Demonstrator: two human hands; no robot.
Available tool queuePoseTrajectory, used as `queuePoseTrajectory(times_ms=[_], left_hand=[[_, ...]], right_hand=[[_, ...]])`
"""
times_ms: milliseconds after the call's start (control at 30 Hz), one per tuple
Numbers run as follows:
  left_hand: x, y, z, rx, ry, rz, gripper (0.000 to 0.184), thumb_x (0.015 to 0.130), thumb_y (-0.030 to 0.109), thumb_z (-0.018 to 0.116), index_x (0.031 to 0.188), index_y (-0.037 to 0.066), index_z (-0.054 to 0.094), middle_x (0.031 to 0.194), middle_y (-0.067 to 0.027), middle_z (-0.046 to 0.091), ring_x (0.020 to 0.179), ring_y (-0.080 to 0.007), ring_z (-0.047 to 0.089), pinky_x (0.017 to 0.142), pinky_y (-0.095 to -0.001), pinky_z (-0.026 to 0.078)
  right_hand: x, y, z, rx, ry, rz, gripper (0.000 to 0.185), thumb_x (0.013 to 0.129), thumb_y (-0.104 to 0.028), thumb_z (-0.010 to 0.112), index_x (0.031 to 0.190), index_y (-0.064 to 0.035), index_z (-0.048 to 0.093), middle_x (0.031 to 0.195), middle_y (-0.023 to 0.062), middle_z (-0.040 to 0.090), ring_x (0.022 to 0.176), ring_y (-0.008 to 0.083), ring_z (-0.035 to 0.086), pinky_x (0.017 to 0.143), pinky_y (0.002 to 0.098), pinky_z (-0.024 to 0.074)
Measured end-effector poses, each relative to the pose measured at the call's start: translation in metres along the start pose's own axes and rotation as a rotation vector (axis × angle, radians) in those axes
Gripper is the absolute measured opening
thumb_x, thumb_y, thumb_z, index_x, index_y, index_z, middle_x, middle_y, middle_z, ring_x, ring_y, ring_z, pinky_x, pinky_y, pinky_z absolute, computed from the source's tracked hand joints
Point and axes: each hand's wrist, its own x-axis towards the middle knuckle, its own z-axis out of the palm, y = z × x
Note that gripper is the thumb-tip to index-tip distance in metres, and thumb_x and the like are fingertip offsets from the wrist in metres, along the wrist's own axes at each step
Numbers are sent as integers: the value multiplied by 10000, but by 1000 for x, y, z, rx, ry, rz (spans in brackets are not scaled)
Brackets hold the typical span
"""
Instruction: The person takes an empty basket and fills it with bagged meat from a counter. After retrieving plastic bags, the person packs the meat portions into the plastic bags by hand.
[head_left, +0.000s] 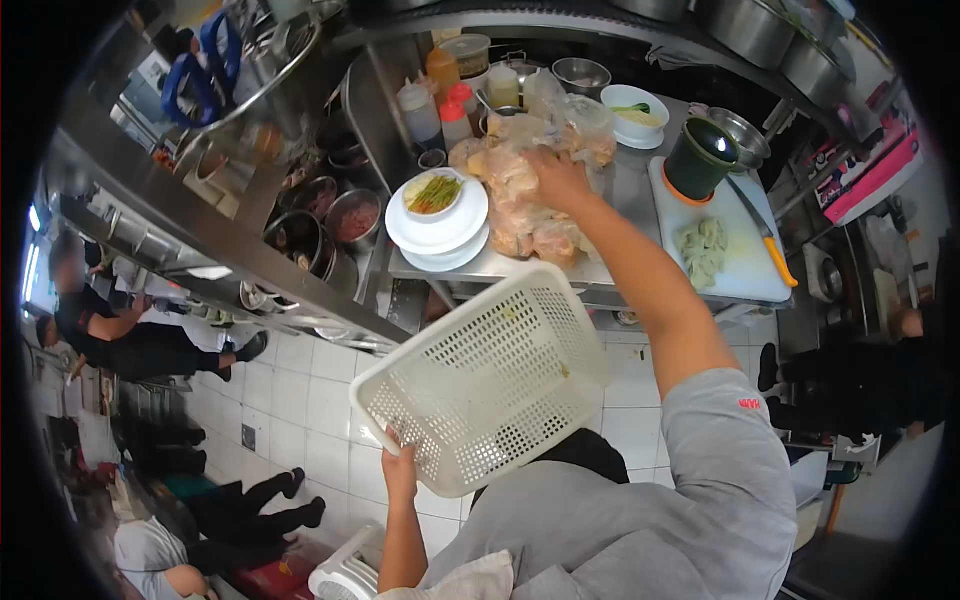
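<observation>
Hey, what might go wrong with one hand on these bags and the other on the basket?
The white basket might tip if weight goes in, since only the left hand shows gripping its rim. If the right hand drags the plastic bags, they may bump the white dishes close beside them, near the counter's front edge. The bags could also slip off, as some lie near that edge.
</observation>
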Motion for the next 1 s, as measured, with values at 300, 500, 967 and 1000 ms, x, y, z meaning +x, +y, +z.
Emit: queuePoseTrajectory(times_ms=[300, 500, 967, 1000], left_hand=[[-8, 7, -11, -247, -27, -264, 576, 731, 16, 388, 1297, -15, 285, 1109, -176, 497, 890, -268, 564, 711, -378, 524], [-20, 22, 25, -282, -11, -327, 573, 726, 20, 386, 1290, -21, 292, 1115, -187, 493, 989, -306, 534, 796, -416, 501], [-29, 50, 88, -223, -24, -343, 492, 747, 33, 401, 1232, -39, 352, 1071, -173, 518, 907, -260, 565, 760, -373, 508], [-28, 49, 88, -251, -35, -315, 480, 746, 30, 401, 1220, -36, 372, 1059, -160, 525, 873, -246, 577, 738, -358, 514]], right_hand=[[28, 15, 20, 89, 123, -97, 374, 742, -181, 587, 1081, -83, 464, 933, 177, 593, 850, 342, 580, 729, 456, 443], [71, 50, 4, 409, 57, -19, 460, 762, -214, 596, 1162, -62, 426, 848, 211, 599, 831, 357, 583, 698, 410, 463], [9, -2, -122, 746, -24, -535, 354, 760, -238, 635, 1045, -51, 542, 809, 165, 609, 725, 253, 601, 665, 336, 469], [-4, -8, -104, 879, -81, -539, 347, 761, -239, 637, 1037, -50, 548, 788, 149, 610, 701, 226, 599, 651, 328, 467]])
